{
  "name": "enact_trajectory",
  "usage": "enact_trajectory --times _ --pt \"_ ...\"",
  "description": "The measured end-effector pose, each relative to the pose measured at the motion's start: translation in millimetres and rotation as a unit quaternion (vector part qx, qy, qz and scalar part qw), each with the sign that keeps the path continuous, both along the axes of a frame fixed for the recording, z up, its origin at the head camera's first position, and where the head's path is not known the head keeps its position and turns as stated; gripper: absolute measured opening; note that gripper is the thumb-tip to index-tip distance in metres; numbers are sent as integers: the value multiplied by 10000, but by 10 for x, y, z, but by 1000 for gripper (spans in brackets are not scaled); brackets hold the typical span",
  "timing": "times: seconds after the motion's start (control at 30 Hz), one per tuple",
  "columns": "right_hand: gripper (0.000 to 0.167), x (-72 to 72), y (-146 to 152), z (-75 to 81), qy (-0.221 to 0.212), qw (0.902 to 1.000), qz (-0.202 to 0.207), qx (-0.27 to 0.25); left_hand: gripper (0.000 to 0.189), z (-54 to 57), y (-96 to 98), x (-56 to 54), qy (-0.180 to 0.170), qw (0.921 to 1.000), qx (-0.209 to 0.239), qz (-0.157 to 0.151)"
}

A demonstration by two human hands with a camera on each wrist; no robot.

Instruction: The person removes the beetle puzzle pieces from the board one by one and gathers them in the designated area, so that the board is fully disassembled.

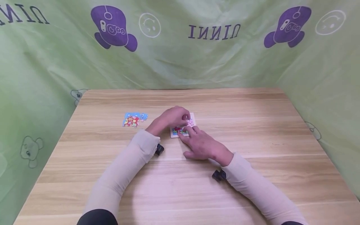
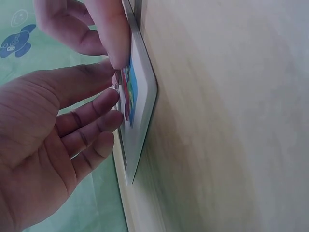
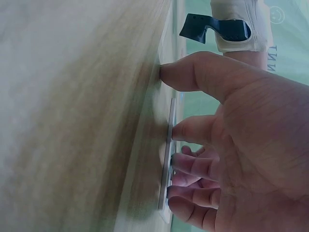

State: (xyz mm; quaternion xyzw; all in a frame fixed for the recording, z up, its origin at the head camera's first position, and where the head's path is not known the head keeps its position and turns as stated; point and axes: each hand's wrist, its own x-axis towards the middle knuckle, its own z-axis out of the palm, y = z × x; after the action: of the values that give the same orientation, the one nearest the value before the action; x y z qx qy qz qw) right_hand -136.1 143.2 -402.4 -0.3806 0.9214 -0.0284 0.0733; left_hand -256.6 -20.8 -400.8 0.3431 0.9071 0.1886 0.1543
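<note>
A small jigsaw puzzle board (image 1: 175,135) with a white frame lies flat on the table in the middle of the head view. My left hand (image 1: 175,116) bends over its far part, finger and thumb pinching a small puzzle piece (image 2: 117,79) at the board's surface. From the near right, my right hand (image 1: 203,145) reaches in with its fingers stretched out. Those fingertips (image 3: 178,131) rest on the board and its edge, while the thumb touches the table beside it. Both hands cover much of the picture; pink and blue parts show between them.
Left of the board lies a group of puzzle pieces (image 1: 131,120), blue and red, partly joined. The wooden table (image 1: 239,193) runs back to a green printed curtain (image 1: 168,68). Black wrist mounts (image 1: 159,149) hang under both sleeves.
</note>
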Motion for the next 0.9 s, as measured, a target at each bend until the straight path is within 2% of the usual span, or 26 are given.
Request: enact_trajectory --times 0.27,0.6,0.9 --pt "74 2 -1 -15 -109 9999 -87 49 10 -31 28 -9 -66 9998 203 -43" --pt "74 4 -12 5 -109 9999 -63 36 3 -10 -12 26 78 9985 437 307" --pt "75 6 -10 -17 -203 9997 -115 59 9 -38 -131 20 183 9962 699 478"
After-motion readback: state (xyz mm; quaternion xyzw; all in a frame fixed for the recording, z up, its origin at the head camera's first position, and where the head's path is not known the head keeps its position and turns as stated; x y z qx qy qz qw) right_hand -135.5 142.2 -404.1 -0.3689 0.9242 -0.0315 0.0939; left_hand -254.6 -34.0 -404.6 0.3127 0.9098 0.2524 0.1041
